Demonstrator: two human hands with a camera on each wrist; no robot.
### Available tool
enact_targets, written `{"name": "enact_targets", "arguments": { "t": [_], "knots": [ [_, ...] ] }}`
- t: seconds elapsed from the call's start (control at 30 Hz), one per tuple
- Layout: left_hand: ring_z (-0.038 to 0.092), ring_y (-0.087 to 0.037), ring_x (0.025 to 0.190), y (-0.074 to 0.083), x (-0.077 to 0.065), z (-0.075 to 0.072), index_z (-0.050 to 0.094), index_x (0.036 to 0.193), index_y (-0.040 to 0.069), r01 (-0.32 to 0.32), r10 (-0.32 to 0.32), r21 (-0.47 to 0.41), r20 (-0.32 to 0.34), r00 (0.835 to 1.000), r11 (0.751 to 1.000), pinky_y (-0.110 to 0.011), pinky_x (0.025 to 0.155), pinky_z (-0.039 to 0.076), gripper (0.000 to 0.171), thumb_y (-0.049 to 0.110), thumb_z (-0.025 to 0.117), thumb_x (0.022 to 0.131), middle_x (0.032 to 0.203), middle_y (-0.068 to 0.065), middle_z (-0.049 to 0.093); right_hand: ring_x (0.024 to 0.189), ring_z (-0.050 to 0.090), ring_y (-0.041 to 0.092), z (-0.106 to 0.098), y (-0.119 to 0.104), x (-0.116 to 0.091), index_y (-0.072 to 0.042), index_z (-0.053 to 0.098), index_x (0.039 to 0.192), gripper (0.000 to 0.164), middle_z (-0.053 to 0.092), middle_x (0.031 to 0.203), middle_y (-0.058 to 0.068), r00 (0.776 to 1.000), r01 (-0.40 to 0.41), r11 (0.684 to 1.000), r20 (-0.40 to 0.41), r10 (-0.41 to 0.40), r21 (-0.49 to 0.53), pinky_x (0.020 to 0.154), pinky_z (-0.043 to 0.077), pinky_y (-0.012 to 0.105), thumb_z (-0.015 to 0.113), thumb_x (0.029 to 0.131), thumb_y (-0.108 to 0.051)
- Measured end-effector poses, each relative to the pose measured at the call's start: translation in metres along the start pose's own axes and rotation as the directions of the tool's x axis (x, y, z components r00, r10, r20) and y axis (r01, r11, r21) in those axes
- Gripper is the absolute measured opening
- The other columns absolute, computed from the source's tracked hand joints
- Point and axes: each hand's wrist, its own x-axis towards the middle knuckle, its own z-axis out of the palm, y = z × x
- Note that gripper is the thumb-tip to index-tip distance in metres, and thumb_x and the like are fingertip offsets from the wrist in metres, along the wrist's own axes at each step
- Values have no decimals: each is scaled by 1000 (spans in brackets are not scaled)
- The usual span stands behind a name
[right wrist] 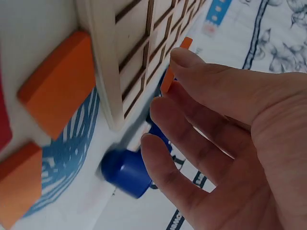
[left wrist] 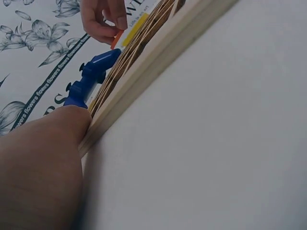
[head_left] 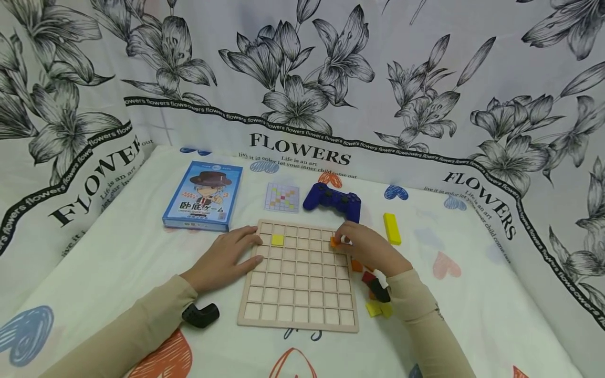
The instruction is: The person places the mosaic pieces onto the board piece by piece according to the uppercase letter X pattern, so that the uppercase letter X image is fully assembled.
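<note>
A wooden grid board (head_left: 302,283) lies flat in front of me, with a yellow square tile (head_left: 277,240) in a cell near its upper left. My left hand (head_left: 226,258) rests at the board's left edge, fingertips on the rim. Between thumb and fingertips, my right hand (head_left: 368,244) pinches an orange square tile (right wrist: 176,67) above the upper right cells. In the right wrist view, two more orange tiles (right wrist: 60,84) lie on the cloth beside the board. Red and yellow tiles (head_left: 373,308) lie partly under the right wrist.
Behind the board are a blue game controller (head_left: 331,198) and a card with a coloured grid pattern (head_left: 282,197). A blue game box (head_left: 203,197) lies at the back left, a yellow block (head_left: 392,229) at the right. A black wrist-strap piece (head_left: 200,315) shows by the left wrist.
</note>
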Motion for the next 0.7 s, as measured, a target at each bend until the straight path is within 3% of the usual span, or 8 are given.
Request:
{"name": "enact_targets", "arguments": {
  "t": [0.27, 0.7],
  "knots": [
    [35, -28, 138, 2, 1, -1, 55, 123, 23, 7, -7, -5, 4, 1000, 1000, -51, 111, 29, 41, 52, 51, 95, 150, -5, 38, 89, 58, 7, 6, -6, 6, -20, 67, 103, 12, 61, 101, -11, 998, 56, 997, 24, -55, -48, 86, 53, 28, 66, 91, -21],
    [34, -27, 139, 0, 1, -1, 55, 123, 24, 23, -23, -6, 17, 1000, 1000, -51, 112, 29, 41, 53, 50, 94, 150, -4, 38, 87, 57, 6, 10, -6, 10, -19, 68, 101, 11, 63, 99, -10, 988, 151, 985, -14, -153, -82, 85, 53, 25, 68, 90, -18]
  ]
}}
